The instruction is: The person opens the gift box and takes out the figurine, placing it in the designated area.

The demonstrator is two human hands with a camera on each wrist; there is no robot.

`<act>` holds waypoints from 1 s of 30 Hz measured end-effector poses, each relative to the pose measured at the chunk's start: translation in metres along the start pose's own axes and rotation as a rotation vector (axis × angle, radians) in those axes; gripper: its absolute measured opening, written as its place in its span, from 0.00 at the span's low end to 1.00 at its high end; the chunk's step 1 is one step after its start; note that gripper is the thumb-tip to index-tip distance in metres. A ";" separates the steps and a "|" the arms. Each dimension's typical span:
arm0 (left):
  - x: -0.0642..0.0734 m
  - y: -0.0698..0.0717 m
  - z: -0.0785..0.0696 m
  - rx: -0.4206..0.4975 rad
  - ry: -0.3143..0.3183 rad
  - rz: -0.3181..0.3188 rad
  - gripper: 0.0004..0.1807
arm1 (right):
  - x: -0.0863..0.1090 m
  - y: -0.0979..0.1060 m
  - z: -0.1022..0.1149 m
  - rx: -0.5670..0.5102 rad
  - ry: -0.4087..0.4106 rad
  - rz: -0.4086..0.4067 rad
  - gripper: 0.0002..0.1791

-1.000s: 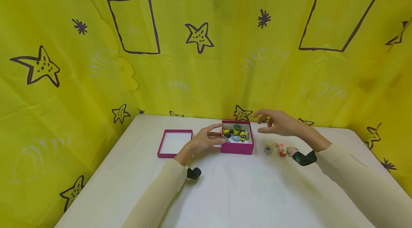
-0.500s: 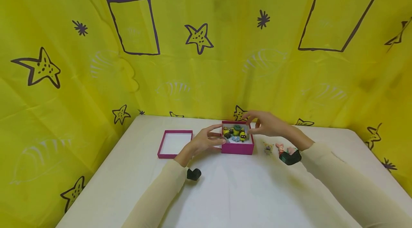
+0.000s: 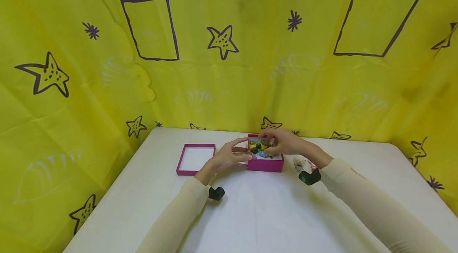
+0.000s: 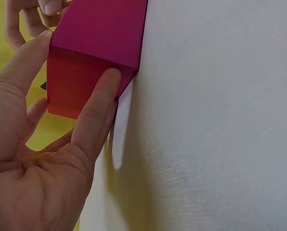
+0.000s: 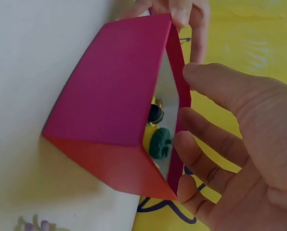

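Observation:
A magenta box [image 3: 264,165] stands uncovered on the white table, with several small yellow, green and blue toy figures [image 3: 257,147] inside. My left hand [image 3: 229,155] is at its left wall; in the left wrist view, spread fingers [image 4: 97,108] touch that wall and the thumb reaches the rim corner. My right hand [image 3: 286,143] hangs over the box opening, thumb and fingers apart. Nothing shows between them in the right wrist view, where a toy with a green top [image 5: 159,143] lies inside the box near the fingertips.
The magenta box lid [image 3: 186,172] lies left of the box, its white inside up. On the right are a small pale yellowish figure [image 3: 298,164] and a red-pink figure [image 3: 313,165], partly hidden by the right wrist. A yellow patterned curtain [image 3: 222,82] hangs behind the table.
My right hand has moved left and slightly down, from beside the box to over its opening. The left hand has stayed at the box's left wall.

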State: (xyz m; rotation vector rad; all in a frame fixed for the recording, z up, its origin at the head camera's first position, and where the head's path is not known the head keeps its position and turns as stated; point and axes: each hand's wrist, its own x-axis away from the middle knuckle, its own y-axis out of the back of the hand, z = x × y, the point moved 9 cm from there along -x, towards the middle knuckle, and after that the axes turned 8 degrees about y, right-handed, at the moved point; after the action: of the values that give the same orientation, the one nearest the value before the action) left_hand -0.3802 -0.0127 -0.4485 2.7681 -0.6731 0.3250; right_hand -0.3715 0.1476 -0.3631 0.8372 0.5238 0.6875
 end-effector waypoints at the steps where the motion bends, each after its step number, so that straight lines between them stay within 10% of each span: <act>1: 0.000 0.000 0.000 -0.005 0.001 -0.003 0.41 | -0.001 -0.002 0.000 -0.001 0.003 0.001 0.25; 30: -0.001 -0.001 0.000 0.038 0.003 0.016 0.41 | -0.026 -0.044 -0.014 0.008 -0.058 0.116 0.21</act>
State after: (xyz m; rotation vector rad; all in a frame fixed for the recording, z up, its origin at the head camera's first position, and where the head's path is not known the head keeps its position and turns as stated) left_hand -0.3802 -0.0117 -0.4492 2.7992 -0.6951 0.3488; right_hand -0.3831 0.1147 -0.4029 0.8977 0.4280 0.7658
